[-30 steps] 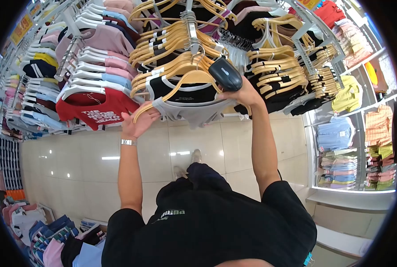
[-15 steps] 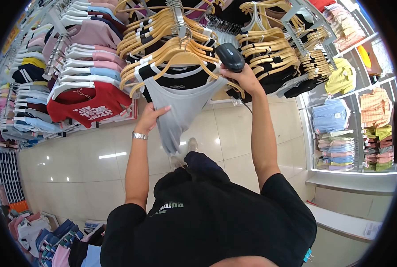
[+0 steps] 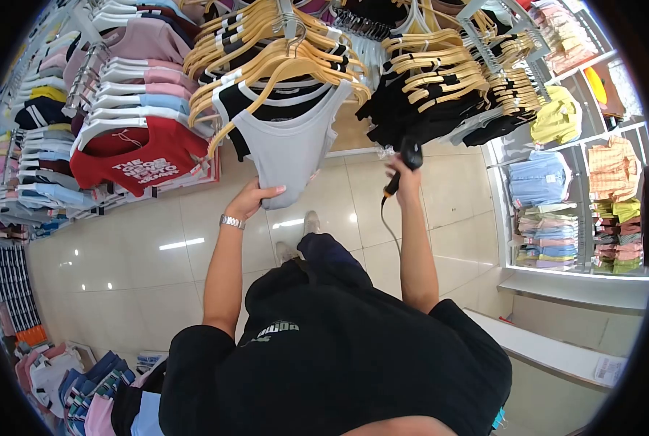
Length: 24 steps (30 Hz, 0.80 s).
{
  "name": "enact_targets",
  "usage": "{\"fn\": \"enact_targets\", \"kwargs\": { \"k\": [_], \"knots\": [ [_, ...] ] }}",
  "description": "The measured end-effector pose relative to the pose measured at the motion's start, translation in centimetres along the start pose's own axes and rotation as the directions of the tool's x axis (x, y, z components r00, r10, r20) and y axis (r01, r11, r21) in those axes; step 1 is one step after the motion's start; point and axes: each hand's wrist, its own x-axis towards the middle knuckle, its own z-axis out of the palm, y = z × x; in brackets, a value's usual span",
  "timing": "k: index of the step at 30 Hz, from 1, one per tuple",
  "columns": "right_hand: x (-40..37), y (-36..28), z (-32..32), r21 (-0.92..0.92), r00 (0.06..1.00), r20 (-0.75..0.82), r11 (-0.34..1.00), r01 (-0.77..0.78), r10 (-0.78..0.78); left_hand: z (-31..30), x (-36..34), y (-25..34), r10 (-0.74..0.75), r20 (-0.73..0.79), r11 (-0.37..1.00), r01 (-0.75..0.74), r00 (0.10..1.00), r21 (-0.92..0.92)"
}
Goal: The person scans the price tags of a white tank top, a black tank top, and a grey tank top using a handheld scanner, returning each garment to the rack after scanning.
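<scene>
A grey tank top (image 3: 292, 149) hangs from a wooden hanger (image 3: 289, 69) at the front of a rail. My left hand (image 3: 250, 198) pinches its lower left edge, thumb on top of the cloth. To the right, my right hand (image 3: 404, 176) is closed round the handle of a black barcode scanner (image 3: 410, 154), held apart from the garment. A cable (image 3: 388, 227) runs down from the scanner's handle. Behind the grey top, black tops with white trim hang on more wooden hangers.
On the left, a red printed T-shirt (image 3: 141, 156) hangs before several pastel shirts. Black garments (image 3: 419, 109) hang at right. Farther right, shelving holds a blue shirt (image 3: 539, 182) and an orange shirt (image 3: 614, 173). Folded clothes (image 3: 95, 385) lie at lower left above the tiled floor (image 3: 143, 269).
My right hand has moved down, away from the tank top's shoulder, with the scanner in it. The tank top now hangs straighter, its lower edge still in my left hand.
</scene>
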Motion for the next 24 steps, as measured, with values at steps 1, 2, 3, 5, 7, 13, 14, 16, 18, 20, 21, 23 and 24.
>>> {"fn": "enact_targets", "kwargs": {
  "k": [1, 2, 3, 5, 7, 13, 14, 16, 18, 20, 21, 23, 24],
  "knots": [
    [-1.1, 1.6, -0.6, -0.049, 0.998, 0.045, 0.998, -0.032, 0.034, 0.2, -0.2, -0.2, -0.009, 0.001, 1.0, 0.009, 1.0, -0.013],
    [-2.3, 2.9, -1.0, -0.097, 0.993, 0.088, 0.993, -0.063, 0.072, 0.6, -0.7, -0.3, -0.003, 0.005, 0.999, 0.003, 1.0, -0.047],
    [-3.3, 4.2, -1.1, -0.114, 0.984, 0.154, 0.991, -0.073, 0.091, 1.1, -1.2, -0.3, 0.003, 0.008, 0.997, -0.002, 1.0, -0.079],
    [-4.6, 6.7, -1.7, -0.115, 0.949, 0.28, 0.986, -0.119, 0.147, 1.3, -2.1, -1.0, 0.016, 0.024, 0.986, -0.012, 1.0, -0.166],
    [-6.8, 5.4, -0.4, -0.138, 0.87, 0.443, 0.975, -0.172, 0.216, 1.1, -2.7, -2.1, 0.037, 0.042, 0.961, -0.024, 0.998, -0.277],
    [-7.9, 4.7, 4.3, 0.032, 0.632, 0.76, 0.964, -0.265, 0.149, 0.2, -4.8, -5.4, 0.115, 0.12, 0.784, -0.016, 0.986, -0.621],
    [-7.9, 4.9, 5.0, 0.076, 0.6, 0.791, 0.953, -0.294, 0.122, 0.2, -5.1, -5.7, 0.126, 0.109, 0.774, -0.029, 0.986, -0.632],
    [-8.1, 5.0, 5.9, 0.11, 0.552, 0.821, 0.909, -0.402, 0.145, 0.1, -5.5, -6.7, 0.152, 0.083, 0.752, -0.061, 0.985, -0.656],
    [-8.5, 4.5, 6.8, 0.129, 0.501, 0.853, 0.868, -0.479, 0.149, -0.3, -5.7, -7.4, 0.186, 0.132, 0.719, -0.043, 0.974, -0.693],
    [-9.4, 3.3, 7.2, 0.135, 0.478, 0.868, 0.862, -0.488, 0.135, -0.7, -6.3, -8.0, 0.196, 0.126, 0.711, -0.053, 0.972, -0.701],
    [-9.3, 3.6, 7.1, 0.14, 0.486, 0.867, 0.883, -0.448, 0.109, -0.7, -6.7, -8.0, 0.187, 0.099, 0.72, -0.069, 0.977, -0.69],
    [-9.1, 4.1, 6.5, 0.116, 0.508, 0.855, 0.912, -0.394, 0.11, -0.7, -7.2, -7.8, 0.163, 0.028, 0.745, -0.105, 0.986, -0.659],
    [-9.2, 4.2, 5.9, 0.087, 0.522, 0.842, 0.92, -0.383, 0.137, -0.6, -7.6, -7.7, 0.148, -0.018, 0.761, -0.125, 0.989, -0.637]
  ]
}}
